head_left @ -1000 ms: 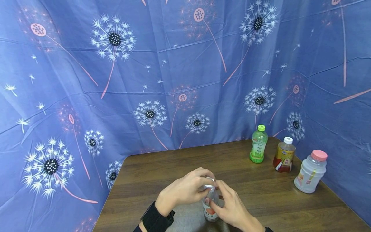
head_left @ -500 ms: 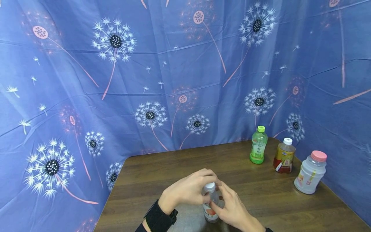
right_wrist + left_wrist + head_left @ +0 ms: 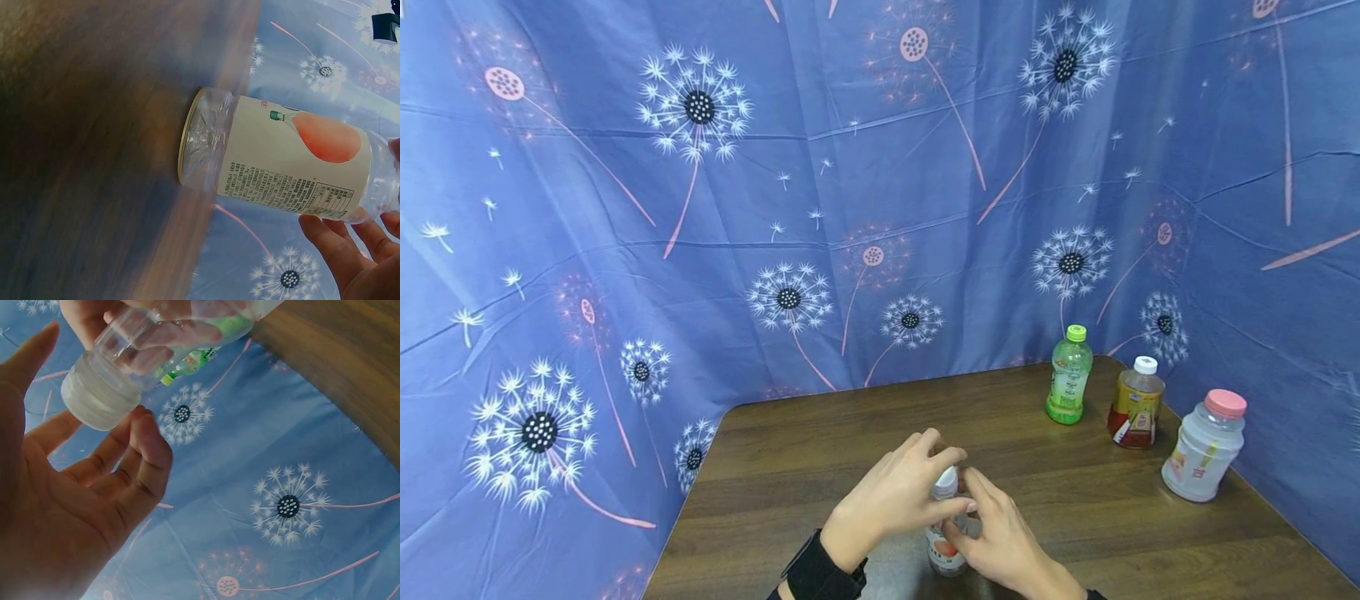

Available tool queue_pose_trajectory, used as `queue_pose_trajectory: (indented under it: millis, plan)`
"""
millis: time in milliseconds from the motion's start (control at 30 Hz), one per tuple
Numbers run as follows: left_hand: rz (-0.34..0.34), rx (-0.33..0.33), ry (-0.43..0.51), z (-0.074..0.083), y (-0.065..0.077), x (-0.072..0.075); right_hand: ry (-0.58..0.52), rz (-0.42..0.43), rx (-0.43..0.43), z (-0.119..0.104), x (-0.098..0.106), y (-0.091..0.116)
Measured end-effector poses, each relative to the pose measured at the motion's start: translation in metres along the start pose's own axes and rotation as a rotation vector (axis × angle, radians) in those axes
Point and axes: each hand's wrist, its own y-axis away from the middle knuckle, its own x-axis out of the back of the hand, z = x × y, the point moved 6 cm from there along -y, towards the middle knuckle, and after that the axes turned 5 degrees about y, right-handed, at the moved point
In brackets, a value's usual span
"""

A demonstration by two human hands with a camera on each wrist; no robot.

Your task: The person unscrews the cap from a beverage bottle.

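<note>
A clear plastic bottle (image 3: 946,550) with a white cap (image 3: 947,481) stands upright on the table in the head view. Its pale label (image 3: 275,159) shows an orange-red balloon shape in the right wrist view. My right hand (image 3: 1003,533) holds the bottle's upper body between thumb and fingers. Around the cap (image 3: 100,390), my left hand (image 3: 81,481) has its thumb and fingers spread, with the thumb well apart from it. In the head view the left hand (image 3: 898,496) partly covers the bottle's neck.
Along the right side of the brown wooden table (image 3: 820,433) stand a green bottle (image 3: 1069,379), a bottle with a yellow label and white cap (image 3: 1137,404), and a white jar with a pink lid (image 3: 1204,446). A blue dandelion-patterned cloth (image 3: 850,183) hangs behind.
My left hand has loosened from the bottle cap, its fingers and thumb spreading, and shifted slightly right. The right hand stays on the bottle, which has not moved visibly.
</note>
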Motion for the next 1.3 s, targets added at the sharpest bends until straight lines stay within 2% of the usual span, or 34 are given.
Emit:
queue_pose_trajectory:
  millis: [200, 400, 633, 800, 967, 1100, 1200, 1300]
  plan:
    - [0.006, -0.056, 0.071, -0.002, 0.001, -0.002, -0.04, -0.029, -0.098, 0.003, -0.001, 0.0]
    - [-0.032, -0.047, 0.214, -0.008, 0.001, 0.0, -0.044, -0.019, -0.084, 0.003, -0.001, 0.0]
    - [-0.071, -0.046, 0.439, -0.018, 0.0, -0.001, -0.067, -0.047, -0.101, 0.005, -0.002, 0.0]
    - [-0.088, -0.085, 0.537, -0.022, 0.001, -0.002, -0.074, -0.047, -0.117, 0.005, -0.002, 0.001]
    - [-0.107, -0.113, 0.565, -0.022, 0.002, -0.003, -0.089, -0.043, -0.121, 0.006, -0.002, 0.001]
    - [-0.125, -0.099, 0.567, -0.02, 0.002, -0.003, -0.094, -0.048, -0.12, 0.007, -0.002, 0.001]
    - [-0.12, -0.075, 0.52, -0.016, 0.003, -0.003, -0.079, -0.044, -0.085, 0.006, -0.003, 0.001]
    - [-0.058, -0.046, 0.394, -0.014, 0.002, -0.004, -0.079, -0.04, -0.048, 0.005, -0.003, 0.001]
